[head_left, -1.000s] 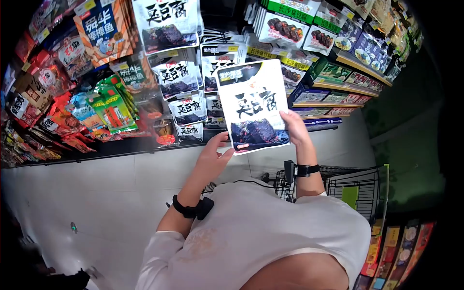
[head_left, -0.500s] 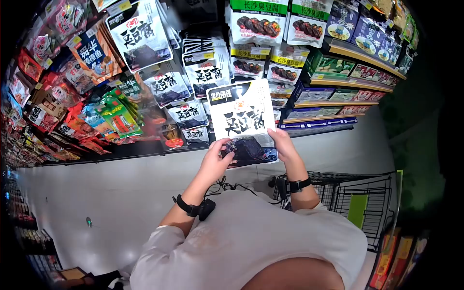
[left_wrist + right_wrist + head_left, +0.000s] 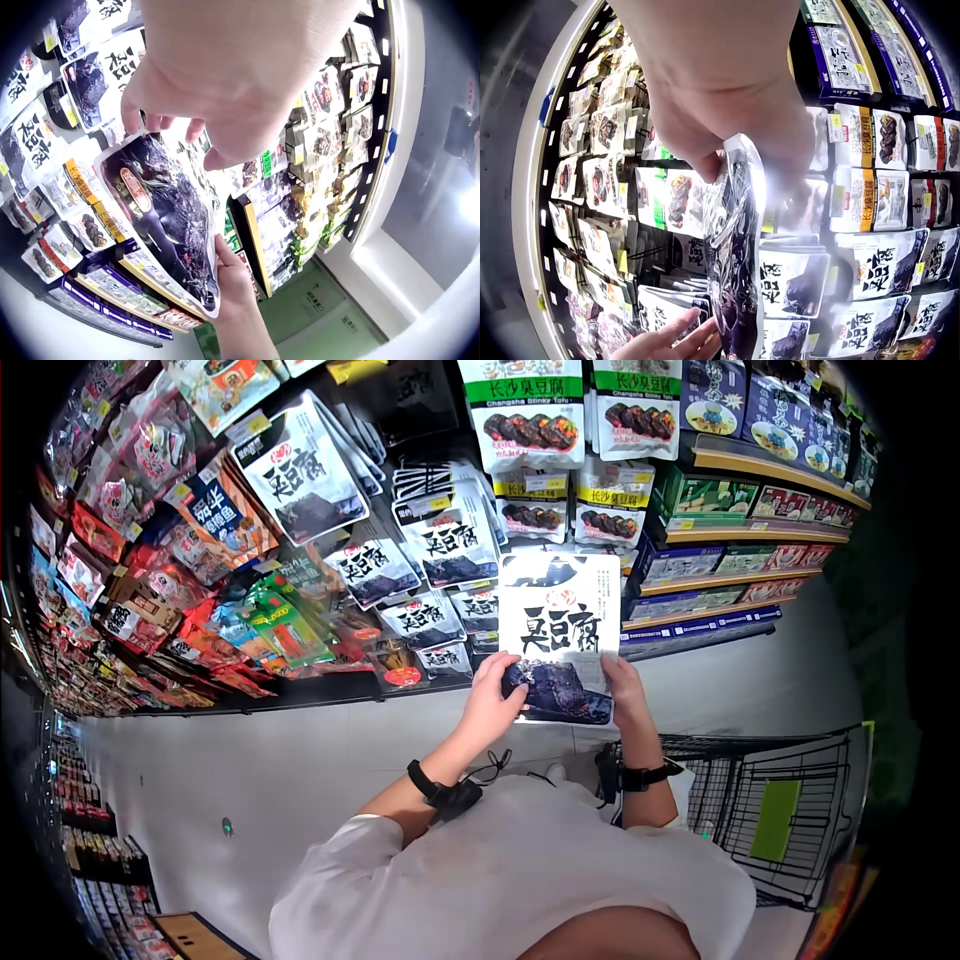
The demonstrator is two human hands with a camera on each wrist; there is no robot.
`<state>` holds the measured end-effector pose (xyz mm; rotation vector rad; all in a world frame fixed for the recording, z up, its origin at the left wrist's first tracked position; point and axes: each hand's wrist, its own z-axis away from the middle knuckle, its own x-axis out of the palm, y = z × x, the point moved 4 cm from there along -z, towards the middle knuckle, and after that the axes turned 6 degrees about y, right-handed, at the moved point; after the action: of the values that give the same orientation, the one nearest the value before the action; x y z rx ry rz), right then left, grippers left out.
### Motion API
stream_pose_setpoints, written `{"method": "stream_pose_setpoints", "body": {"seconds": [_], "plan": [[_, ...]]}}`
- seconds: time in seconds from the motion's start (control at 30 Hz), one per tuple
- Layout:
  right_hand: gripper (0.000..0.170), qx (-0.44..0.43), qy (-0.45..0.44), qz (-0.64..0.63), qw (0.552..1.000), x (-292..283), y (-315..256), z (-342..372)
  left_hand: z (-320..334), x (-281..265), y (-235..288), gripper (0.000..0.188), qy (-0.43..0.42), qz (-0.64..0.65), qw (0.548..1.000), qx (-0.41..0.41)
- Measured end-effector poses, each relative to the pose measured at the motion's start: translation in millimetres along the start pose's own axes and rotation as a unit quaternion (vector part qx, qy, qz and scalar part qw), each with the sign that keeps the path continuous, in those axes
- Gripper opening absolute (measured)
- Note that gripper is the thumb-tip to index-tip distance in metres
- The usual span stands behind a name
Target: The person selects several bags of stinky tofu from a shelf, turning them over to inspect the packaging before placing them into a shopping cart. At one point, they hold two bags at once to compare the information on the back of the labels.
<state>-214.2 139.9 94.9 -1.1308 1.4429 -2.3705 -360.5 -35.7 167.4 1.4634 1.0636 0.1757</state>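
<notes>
A white and black pouch of stinky tofu point(image 3: 560, 622) is held upright in front of the chest, its printed face toward me. At its right edge my right hand point(image 3: 628, 688) pinches it, thumb on the front and the other fingers behind. My left hand point(image 3: 492, 705) is at the lower left of the pouch, its fingertips and thumb over the dark printed picture. In the left wrist view the loosely spread left hand point(image 3: 225, 82) overlaps the pouch's edge. The right wrist view shows the pouch point(image 3: 735, 247) nearly edge-on, below the right hand point(image 3: 731, 127).
Matching tofu pouches point(image 3: 445, 540) hang in rows on the rack ahead. Green-topped pouches point(image 3: 522, 420) and boxed goods point(image 3: 710, 495) stand to the right, colourful snack bags point(image 3: 215, 510) to the left. A wire shopping cart point(image 3: 800, 780) is close at my right side.
The pouch has come lower, nearer my body. My left hand has moved from its lower corner onto the front, while the right keeps its grip. The head view has shifted, showing more snack bags.
</notes>
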Motion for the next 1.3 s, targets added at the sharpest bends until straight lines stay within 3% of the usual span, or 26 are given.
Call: {"method": "stream_pose_setpoints", "body": {"seconds": [0.07, 0.2, 0.3, 0.33, 0.4, 0.47, 0.53, 0.57, 0.6, 0.67, 0.8, 1.0, 1.07, 1.13, 1.3], "plan": [[0.029, -0.007, 0.005, -0.004, 1.000, 5, -1, 4, -8, 1, 0, 0.040, -0.001, -0.030, 0.998, 0.052], [0.028, -0.045, 0.013, -0.006, 0.999, 23, -11, 17, -20, 2, -20, 0.041, -0.012, -0.023, 0.997, 0.069], [0.029, -0.065, 0.075, -0.031, 0.995, 31, -15, 24, -35, -5, -25, 0.040, -0.086, 0.106, 0.990, 0.029], [0.029, -0.071, 0.082, -0.031, 0.994, 33, -14, 26, -40, -14, -20, 0.039, -0.065, 0.030, 0.993, 0.095], [0.029, -0.089, 0.076, -0.033, 0.993, 40, -16, 27, -49, -24, -19, 0.038, -0.050, 0.007, 0.988, 0.145], [0.029, -0.096, 0.076, -0.031, 0.992, 49, -19, 28, -54, -24, -28, 0.037, -0.082, 0.122, 0.988, 0.035], [0.029, -0.104, 0.068, -0.021, 0.992, 54, -21, 27, -55, -26, -27, 0.036, -0.041, 0.103, 0.987, 0.120], [0.030, -0.111, 0.074, -0.009, 0.991, 57, -23, 28, -51, -31, -11, 0.035, -0.059, 0.227, 0.972, 0.016], [0.030, -0.112, 0.068, 0.003, 0.991, 56, -25, 29, -59, -29, -18, 0.034, -0.035, 0.145, 0.984, 0.099], [0.031, -0.121, 0.064, 0.029, 0.990, 55, -29, 28, -61, -25, -23, 0.034, -0.021, 0.166, 0.978, 0.121], [0.031, -0.135, 0.052, 0.048, 0.988, 56, -42, 32, -62, -23, -7, 0.035, -0.023, 0.224, 0.969, 0.107], [0.030, -0.118, 0.049, 0.040, 0.991, 43, -54, 36, -53, -10, 6, 0.035, -0.009, 0.214, 0.970, 0.116], [0.028, -0.119, 0.084, 0.069, 0.987, 22, -46, 24, -53, -3, 1, 0.035, -0.008, 0.212, 0.973, 0.095], [0.027, -0.126, 0.064, 0.046, 0.989, 17, -46, 21, -52, 1, 3, 0.036, 0.005, 0.157, 0.978, 0.136], [0.026, -0.108, 0.051, 0.019, 0.993, 11, -42, 14, -47, 10, 6, 0.044, -0.016, 0.191, 0.978, 0.082]]}}
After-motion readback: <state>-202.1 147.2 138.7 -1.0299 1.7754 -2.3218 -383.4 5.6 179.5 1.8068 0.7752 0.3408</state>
